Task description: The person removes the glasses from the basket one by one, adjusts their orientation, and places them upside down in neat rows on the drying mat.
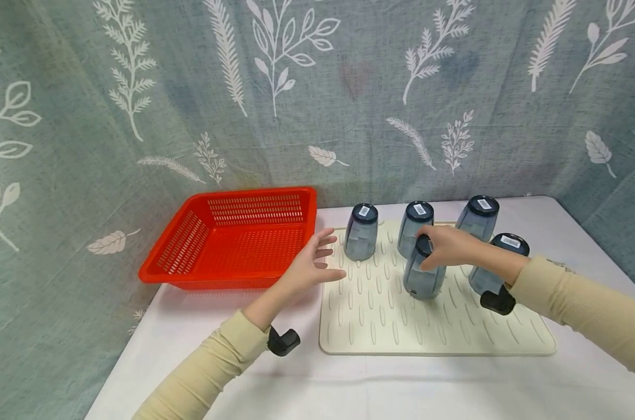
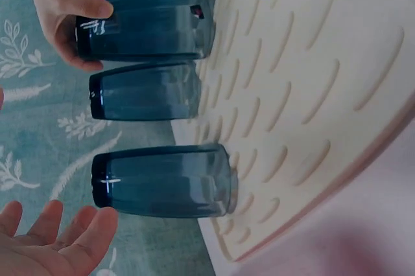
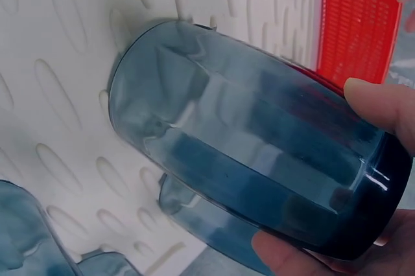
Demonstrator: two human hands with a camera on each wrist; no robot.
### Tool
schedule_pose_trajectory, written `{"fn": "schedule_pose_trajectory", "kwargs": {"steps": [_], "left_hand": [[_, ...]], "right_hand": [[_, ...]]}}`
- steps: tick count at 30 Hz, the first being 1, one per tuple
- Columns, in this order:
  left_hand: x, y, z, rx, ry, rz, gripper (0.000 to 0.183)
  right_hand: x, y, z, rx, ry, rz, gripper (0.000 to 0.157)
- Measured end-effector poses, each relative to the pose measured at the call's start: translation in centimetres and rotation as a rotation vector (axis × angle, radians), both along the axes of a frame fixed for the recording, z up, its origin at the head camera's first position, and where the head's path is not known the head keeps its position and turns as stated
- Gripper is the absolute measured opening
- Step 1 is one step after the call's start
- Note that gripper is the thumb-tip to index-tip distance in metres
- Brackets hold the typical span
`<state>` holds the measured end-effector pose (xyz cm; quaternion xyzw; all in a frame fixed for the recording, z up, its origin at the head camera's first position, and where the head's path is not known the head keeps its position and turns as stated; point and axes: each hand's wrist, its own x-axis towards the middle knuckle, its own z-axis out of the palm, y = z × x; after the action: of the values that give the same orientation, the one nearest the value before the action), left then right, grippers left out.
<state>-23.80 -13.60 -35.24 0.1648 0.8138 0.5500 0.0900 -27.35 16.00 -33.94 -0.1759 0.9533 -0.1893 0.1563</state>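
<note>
My right hand (image 1: 448,248) grips a blue-tinted drinking glass (image 1: 424,279) near its dark thick base, which points up. In the right wrist view the thumb and fingers lie on opposite sides of that glass (image 3: 253,133), its mouth end close over the mat. My left hand (image 1: 308,265) holds nothing; its fingers are spread in the air between the red basket and the leftmost glass (image 1: 360,236). In the left wrist view, the left fingertips appear close beside that glass (image 2: 165,182). Behind the held glass stands another upside-down glass (image 1: 413,232).
All the glasses stand on a cream ridged drying mat (image 1: 369,335). Two more upside-down glasses, one at the back (image 1: 477,220) and one nearer (image 1: 485,280), are by my right forearm. A red perforated basket (image 1: 228,283) sits at the left. A patterned curtain (image 1: 296,146) hangs behind the table.
</note>
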Motion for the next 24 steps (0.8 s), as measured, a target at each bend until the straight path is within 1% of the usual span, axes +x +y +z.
{"fn": "schedule_pose_trajectory", "kwargs": {"steps": [5, 10, 13, 19, 21, 24], "left_hand": [[0.0, -0.1, 0.3, -0.045, 0.020, 0.015, 0.081], [0.1, -0.4, 0.8, -0.077, 0.047, 0.019, 0.080], [0.0, -0.5, 1.0, -0.103, 0.074, 0.037, 0.080], [0.1, -1.0, 1.2, -0.205, 0.152, 0.075, 0.079], [0.3, -1.1, 1.5, -0.246, 0.174, 0.079, 0.080], [0.7, -1.4, 2.1, -0.306, 0.204, 0.086, 0.081]], "right_hand": [[0.0, -0.4, 0.1, 0.038, -0.007, 0.007, 0.072], [0.0, -0.6, 0.2, 0.044, -0.037, 0.006, 0.074], [-0.1, -0.7, 0.2, 0.041, -0.048, 0.018, 0.075], [0.1, -0.7, 0.3, 0.015, -0.075, 0.047, 0.076], [0.3, -0.6, 0.6, 0.001, -0.075, 0.048, 0.076], [0.8, -0.3, 1.5, -0.015, -0.039, 0.055, 0.075]]}}
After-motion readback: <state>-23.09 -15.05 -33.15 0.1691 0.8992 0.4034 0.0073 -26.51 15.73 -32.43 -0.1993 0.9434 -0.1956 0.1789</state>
